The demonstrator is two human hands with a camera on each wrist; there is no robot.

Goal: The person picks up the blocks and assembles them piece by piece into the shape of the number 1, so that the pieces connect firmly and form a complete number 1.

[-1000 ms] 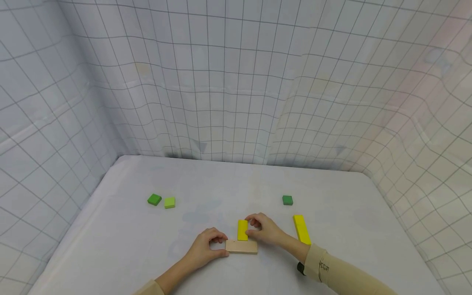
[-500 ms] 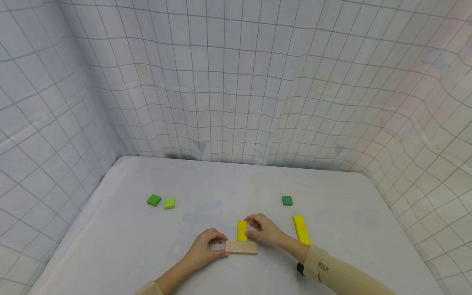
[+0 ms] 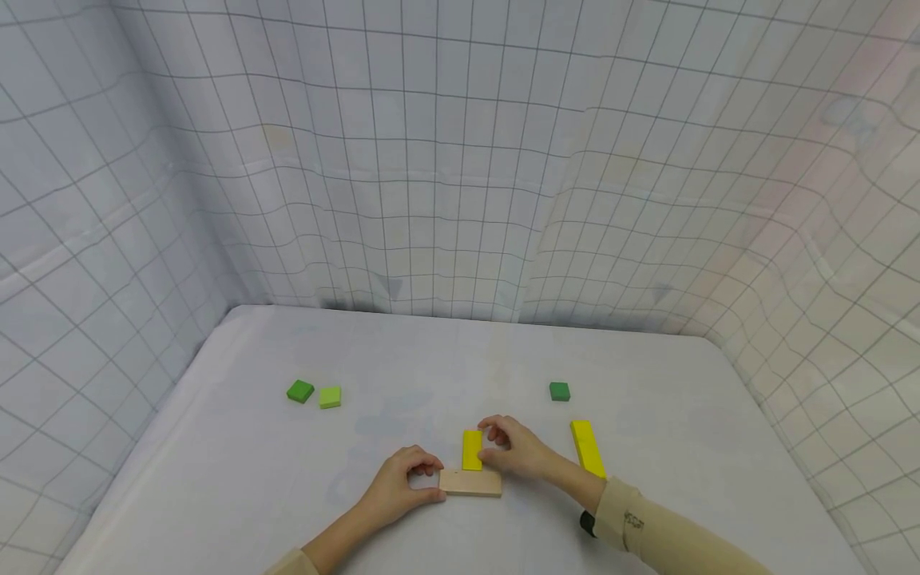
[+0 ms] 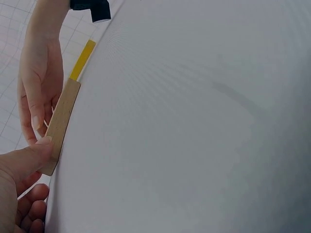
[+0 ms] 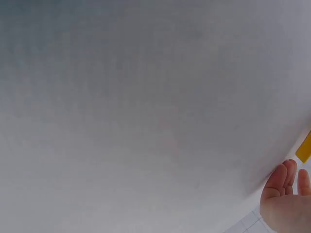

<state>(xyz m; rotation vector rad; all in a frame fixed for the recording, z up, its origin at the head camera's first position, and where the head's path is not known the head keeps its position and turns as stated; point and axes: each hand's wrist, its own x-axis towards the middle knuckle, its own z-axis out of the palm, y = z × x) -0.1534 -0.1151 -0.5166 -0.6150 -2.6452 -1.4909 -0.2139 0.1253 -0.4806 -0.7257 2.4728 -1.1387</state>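
Observation:
A plain wooden block (image 3: 470,482) lies on the white tabletop. My left hand (image 3: 398,483) pinches its left end, index finger at the far corner and thumb at the near one. In the left wrist view the left thumb (image 4: 41,148) presses on the wooden block (image 4: 62,121). A short yellow block (image 3: 472,450) lies against the wooden block's far side, together making a T. My right hand (image 3: 521,451) holds the yellow block along its right side, thumb and index finger curled at its edge. Only a piece of a yellow block (image 5: 304,148) shows in the right wrist view.
A longer yellow block (image 3: 588,449) lies beyond the right forearm. One dark green block (image 3: 560,391) sits farther back. A green block (image 3: 300,390) and a lime one (image 3: 331,397) lie at left. Grid-patterned cloth (image 3: 460,200) surrounds the table.

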